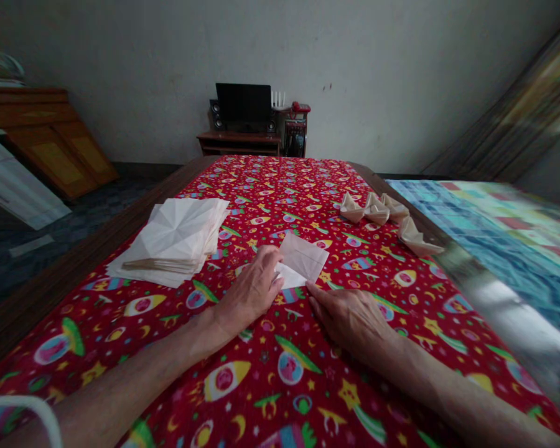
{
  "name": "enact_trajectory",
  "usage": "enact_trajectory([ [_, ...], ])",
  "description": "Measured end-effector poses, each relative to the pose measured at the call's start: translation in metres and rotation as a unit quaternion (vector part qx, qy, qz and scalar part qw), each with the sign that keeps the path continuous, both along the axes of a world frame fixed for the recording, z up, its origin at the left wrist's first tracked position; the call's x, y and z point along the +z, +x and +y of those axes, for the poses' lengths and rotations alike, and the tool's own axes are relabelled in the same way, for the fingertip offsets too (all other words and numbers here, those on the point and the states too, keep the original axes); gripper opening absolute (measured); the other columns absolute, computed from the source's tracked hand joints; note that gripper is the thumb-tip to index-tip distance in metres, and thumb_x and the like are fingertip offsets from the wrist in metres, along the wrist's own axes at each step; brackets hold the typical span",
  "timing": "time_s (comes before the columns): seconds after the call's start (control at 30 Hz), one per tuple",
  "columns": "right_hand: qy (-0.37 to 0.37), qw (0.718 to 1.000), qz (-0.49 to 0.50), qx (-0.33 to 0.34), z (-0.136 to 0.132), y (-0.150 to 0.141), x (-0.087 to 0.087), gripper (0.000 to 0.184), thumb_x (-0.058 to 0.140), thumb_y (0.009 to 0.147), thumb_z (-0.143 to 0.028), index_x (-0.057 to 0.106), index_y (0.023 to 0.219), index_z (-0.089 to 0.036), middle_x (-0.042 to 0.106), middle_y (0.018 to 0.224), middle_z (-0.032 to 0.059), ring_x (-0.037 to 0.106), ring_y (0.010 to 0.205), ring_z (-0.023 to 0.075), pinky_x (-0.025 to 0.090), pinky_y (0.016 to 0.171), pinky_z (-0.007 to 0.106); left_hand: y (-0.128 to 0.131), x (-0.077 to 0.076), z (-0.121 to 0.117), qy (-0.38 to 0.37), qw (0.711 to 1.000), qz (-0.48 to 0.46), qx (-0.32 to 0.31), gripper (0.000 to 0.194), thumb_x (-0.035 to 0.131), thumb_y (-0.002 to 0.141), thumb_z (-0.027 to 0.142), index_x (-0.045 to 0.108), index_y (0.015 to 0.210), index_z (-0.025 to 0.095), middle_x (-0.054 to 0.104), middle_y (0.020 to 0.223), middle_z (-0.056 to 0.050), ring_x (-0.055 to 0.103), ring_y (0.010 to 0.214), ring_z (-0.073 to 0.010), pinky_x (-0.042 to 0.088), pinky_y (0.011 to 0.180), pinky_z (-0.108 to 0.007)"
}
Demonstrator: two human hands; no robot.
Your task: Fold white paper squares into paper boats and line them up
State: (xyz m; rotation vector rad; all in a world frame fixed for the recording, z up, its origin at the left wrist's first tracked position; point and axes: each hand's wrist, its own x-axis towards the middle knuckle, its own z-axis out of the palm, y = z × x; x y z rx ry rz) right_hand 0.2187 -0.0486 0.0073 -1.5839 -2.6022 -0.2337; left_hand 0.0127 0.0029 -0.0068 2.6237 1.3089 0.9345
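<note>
A small square sheet of paper (307, 256) lies in front of me with its lower left part folded over, showing a whiter flap. My left hand (260, 281) is closed at the sheet's left side, thumb and curled fingers gripping the edge. My right hand (350, 317) has its index fingertip at the sheet's lower corner, the thumb close beside it and the other fingers bent under. A stack of creased white paper sheets (182, 230) is left of my left hand. Several folded paper boats (377, 210) stand at the right, one (417, 238) nearer to me.
A red patterned cloth (280, 392) covers the table, whose dark wooden edge (168, 180) shows along the sides. A white cable (28, 403) curves at the lower left. A bed (499, 236) lies to the right; a monitor (244, 106) stands by the far wall.
</note>
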Motion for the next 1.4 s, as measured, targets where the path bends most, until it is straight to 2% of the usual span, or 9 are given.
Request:
enact_trajectory([
  [0.1,-0.006,1.000,0.000,-0.005,0.001,-0.001,0.001,0.031,0.038,0.094,-0.029,0.060,0.114,-0.022,0.067,0.062,0.0018,0.056,0.047,0.0129,0.011,0.047,0.029,0.000,0.005,-0.003,0.045,0.995,0.065,-0.068,0.031,0.048,0.088,0.013,0.053,0.117,0.023,0.045,0.136,-0.004,0.039,0.124,-0.0219,0.038,0.102,-0.039],
  [0.23,-0.011,1.000,0.003,0.003,0.001,-0.001,0.002,0.030,0.039,0.093,-0.027,0.060,0.114,-0.022,0.067,0.062,0.0016,0.055,0.046,0.0124,0.013,0.046,0.029,0.003,0.009,-0.013,0.024,0.974,0.167,-0.152,0.035,0.035,0.094,0.011,0.053,0.123,0.019,0.056,0.129,-0.002,0.041,0.127,-0.0178,0.030,0.109,-0.039],
  [0.37,-0.001,1.000,0.015,0.004,0.002,0.001,-0.001,0.030,0.039,0.093,-0.029,0.060,0.113,-0.024,0.068,0.064,0.0009,0.056,0.046,0.0129,0.013,0.046,0.028,0.004,0.013,-0.029,-0.023,0.969,0.205,-0.137,0.046,0.034,0.091,0.009,0.038,0.137,0.013,0.043,0.142,-0.008,0.033,0.134,-0.0193,0.020,0.113,-0.041],
  [0.5,0.009,1.000,0.022,0.011,0.002,0.003,-0.003,0.029,0.038,0.093,-0.029,0.060,0.112,-0.023,0.068,0.064,0.0007,0.056,0.046,0.0134,0.014,0.046,0.028,-0.002,0.015,-0.038,-0.057,0.971,0.201,-0.116,0.050,0.035,0.095,0.029,0.027,0.143,0.017,0.033,0.148,-0.007,0.027,0.138,-0.0199,0.018,0.113,-0.042],
  [0.6,0.017,0.999,0.026,0.018,0.002,0.003,-0.003,0.029,0.040,0.093,-0.028,0.061,0.112,-0.023,0.068,0.063,0.0009,0.056,0.046,0.0130,0.014,0.046,0.028,-0.008,0.015,-0.038,-0.062,0.973,0.198,-0.100,0.050,0.031,0.097,0.042,0.029,0.142,0.021,0.033,0.148,-0.005,0.028,0.138,-0.0199,0.015,0.114,-0.044],
  [0.7,0.025,0.999,0.025,0.020,0.002,0.003,-0.002,0.029,0.040,0.092,-0.028,0.062,0.111,-0.022,0.068,0.062,0.0016,0.055,0.046,0.0127,0.013,0.046,0.029,-0.014,0.016,-0.036,-0.066,0.972,0.206,-0.095,0.045,0.031,0.097,0.040,0.036,0.139,0.024,0.035,0.147,-0.003,0.029,0.137,-0.0183,0.014,0.114,-0.043],
  [1.2,0.020,0.997,0.072,0.006,0.008,0.011,-0.006,0.029,0.039,0.093,-0.033,0.068,0.095,-0.025,0.066,0.063,0.0013,0.054,0.049,0.0126,0.018,0.049,0.028,-0.052,0.010,-0.034,0.019,0.974,0.211,-0.084,0.036,0.043,0.095,0.026,0.049,0.130,0.027,0.052,0.135,0.001,0.042,0.128,-0.0184,0.029,0.108,-0.040],
  [1.3,-0.009,0.992,0.120,0.041,0.018,0.017,-0.008,0.029,0.041,0.093,-0.030,0.069,0.088,-0.024,0.065,0.068,0.0017,0.055,0.056,0.0121,0.025,0.052,0.026,-0.045,0.013,-0.031,0.033,0.978,0.183,-0.098,0.028,0.044,0.094,0.021,0.058,0.117,0.021,0.057,0.128,-0.003,0.047,0.122,-0.0198,0.034,0.104,-0.039],
  [1.4,-0.040,0.981,0.176,0.074,0.034,0.020,-0.005,0.028,0.046,0.091,-0.035,0.069,0.081,-0.021,0.064,0.072,0.0033,0.054,0.062,0.0118,0.031,0.055,0.023,-0.031,0.021,-0.025,0.011,0.979,0.165,-0.120,0.021,0.043,0.094,0.019,0.064,0.093,0.016,0.064,0.102,-0.005,0.055,0.100,-0.0182,0.042,0.093,-0.035],
])
